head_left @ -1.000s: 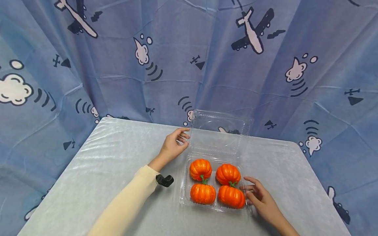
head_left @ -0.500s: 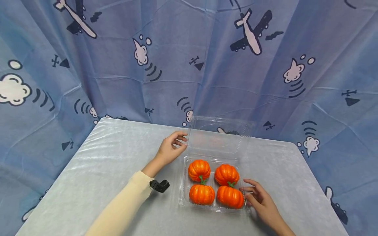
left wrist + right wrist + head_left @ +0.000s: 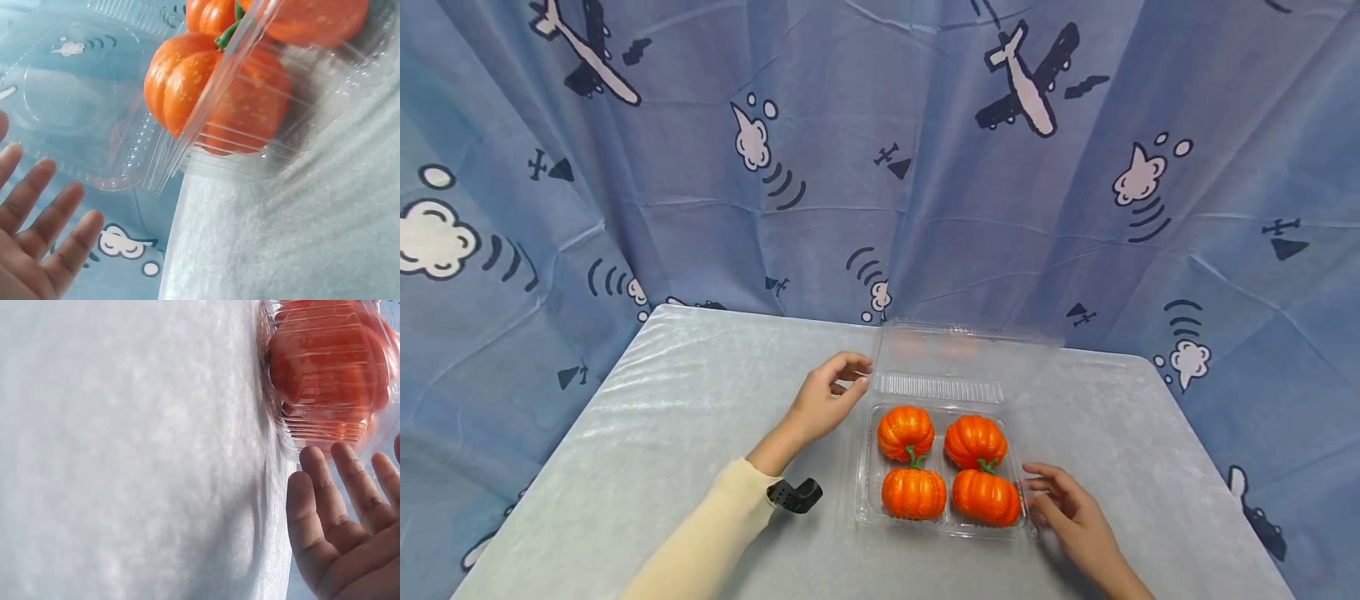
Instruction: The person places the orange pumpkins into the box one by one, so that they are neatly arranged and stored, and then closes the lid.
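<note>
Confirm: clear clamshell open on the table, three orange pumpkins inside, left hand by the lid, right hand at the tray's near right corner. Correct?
Not quite: the count is off. The head view shows four orange pumpkins in the clear clamshell, set two by two, not three. The rest holds: the lid is open, the left hand is beside it, and the right hand is at the tray's near right corner on the table.

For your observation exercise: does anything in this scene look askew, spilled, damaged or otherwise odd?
Nothing stands out. Four orange pumpkins sit neatly two by two in the clear clamshell box, its lid lying open behind; both hands are beside it.
</note>
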Available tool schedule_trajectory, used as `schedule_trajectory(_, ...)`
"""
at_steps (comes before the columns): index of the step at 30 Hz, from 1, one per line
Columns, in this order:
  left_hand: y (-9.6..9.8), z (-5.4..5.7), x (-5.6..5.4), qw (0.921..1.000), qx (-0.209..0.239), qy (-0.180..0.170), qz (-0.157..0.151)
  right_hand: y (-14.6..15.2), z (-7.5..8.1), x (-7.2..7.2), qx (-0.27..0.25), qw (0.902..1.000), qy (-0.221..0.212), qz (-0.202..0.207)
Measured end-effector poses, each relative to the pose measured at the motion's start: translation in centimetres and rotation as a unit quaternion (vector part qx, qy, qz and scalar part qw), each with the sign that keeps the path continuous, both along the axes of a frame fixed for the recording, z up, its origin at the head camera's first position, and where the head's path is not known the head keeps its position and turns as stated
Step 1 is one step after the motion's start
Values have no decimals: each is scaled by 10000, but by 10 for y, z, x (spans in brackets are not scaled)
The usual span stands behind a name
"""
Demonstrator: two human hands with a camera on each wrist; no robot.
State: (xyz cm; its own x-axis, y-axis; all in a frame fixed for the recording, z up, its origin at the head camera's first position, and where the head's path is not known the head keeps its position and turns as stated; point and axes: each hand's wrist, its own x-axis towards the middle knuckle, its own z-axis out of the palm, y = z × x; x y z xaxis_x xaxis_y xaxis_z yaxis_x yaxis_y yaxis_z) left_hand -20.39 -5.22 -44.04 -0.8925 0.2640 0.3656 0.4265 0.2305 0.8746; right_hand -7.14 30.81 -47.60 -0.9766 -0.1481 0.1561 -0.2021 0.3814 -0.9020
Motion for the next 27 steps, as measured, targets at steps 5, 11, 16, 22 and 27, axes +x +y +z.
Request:
schedule_trajectory(5, -2, 2, 9, 10000, -84, -45, -11, 2, 3, 3, 100, 9993, -238, -259)
schedule_trajectory(11, -3, 4, 23, 9998, -131, -120, -52, 4, 7, 6, -81, 9982, -484, -351)
schedule_trajectory(16, -4, 1, 35, 9996, -149, -222, -60, 7, 7, 7, -307, 9974, -541, -375)
schedule_trajectory(22, -4, -4, 51, 9978, -273, -572, -217, 8, 7, 10, -170, 9952, -671, -692)
schedule_trajectory(27, -5, -7, 64, 9960, -556, -596, -352, 9, 9, 15, -145, 9923, -847, -892)
